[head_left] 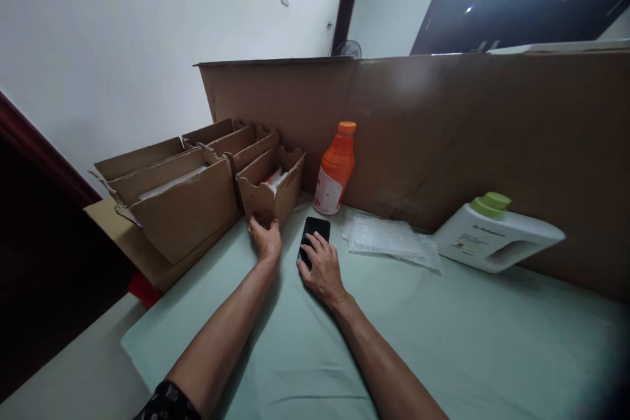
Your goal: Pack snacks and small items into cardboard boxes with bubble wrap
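My right hand (322, 268) lies palm down on the near end of a black phone (315, 230) that rests flat on the pale green cloth (443, 328). My left hand (266, 238) reaches to the front bottom edge of a small open cardboard box (272, 191) and touches it with the fingertips; whether it grips the box I cannot tell. White and red items show inside that box.
Larger open cardboard boxes (182, 200) stand at the left. An orange bottle (335, 168) stands against a tall cardboard wall (467, 138). A clear plastic bag (388, 239) and a white jug with a green cap (497, 236) lie to the right.
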`<state>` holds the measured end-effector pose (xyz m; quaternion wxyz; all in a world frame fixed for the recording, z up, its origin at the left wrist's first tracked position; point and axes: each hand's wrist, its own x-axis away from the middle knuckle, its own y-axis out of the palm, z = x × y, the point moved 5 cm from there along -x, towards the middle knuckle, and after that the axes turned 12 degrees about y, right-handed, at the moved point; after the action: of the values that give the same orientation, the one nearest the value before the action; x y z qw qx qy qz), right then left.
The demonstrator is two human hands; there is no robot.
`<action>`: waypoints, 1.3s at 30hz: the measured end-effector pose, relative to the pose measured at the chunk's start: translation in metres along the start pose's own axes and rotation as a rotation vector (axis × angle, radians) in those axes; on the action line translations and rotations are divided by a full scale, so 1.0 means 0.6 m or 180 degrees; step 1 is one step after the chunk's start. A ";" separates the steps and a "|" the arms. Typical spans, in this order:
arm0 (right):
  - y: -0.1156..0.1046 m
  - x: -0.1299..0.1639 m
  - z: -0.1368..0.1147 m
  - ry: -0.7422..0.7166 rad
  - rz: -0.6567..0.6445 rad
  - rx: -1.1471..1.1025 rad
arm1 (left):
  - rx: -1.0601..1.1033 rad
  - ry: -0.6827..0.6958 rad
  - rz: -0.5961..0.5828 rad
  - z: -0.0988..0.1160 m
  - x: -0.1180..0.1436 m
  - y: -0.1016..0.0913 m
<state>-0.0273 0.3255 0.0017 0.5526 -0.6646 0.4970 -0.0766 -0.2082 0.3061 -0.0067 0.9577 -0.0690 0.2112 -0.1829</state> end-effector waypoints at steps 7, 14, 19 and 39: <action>0.003 0.000 0.001 0.0022 -0.0073 -0.0050 | -0.0053 -0.0208 0.0063 -0.018 -0.020 0.021; 0.002 0.000 -0.003 0.0004 -0.0220 -0.0075 | 0.0209 -0.0226 -0.0098 -0.024 -0.045 0.023; -0.001 -0.002 -0.005 -0.0033 -0.0319 -0.0134 | 0.0541 -0.0232 -0.0259 -0.021 -0.039 0.005; -0.204 0.301 0.103 0.0311 -0.0600 0.0474 | -0.0395 0.1461 -0.2292 0.021 0.211 -0.102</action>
<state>0.1727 0.2185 -0.0032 0.5660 -0.6610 0.4516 -0.1972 -0.1158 0.2024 -0.0302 0.7550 -0.1532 0.3917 -0.5030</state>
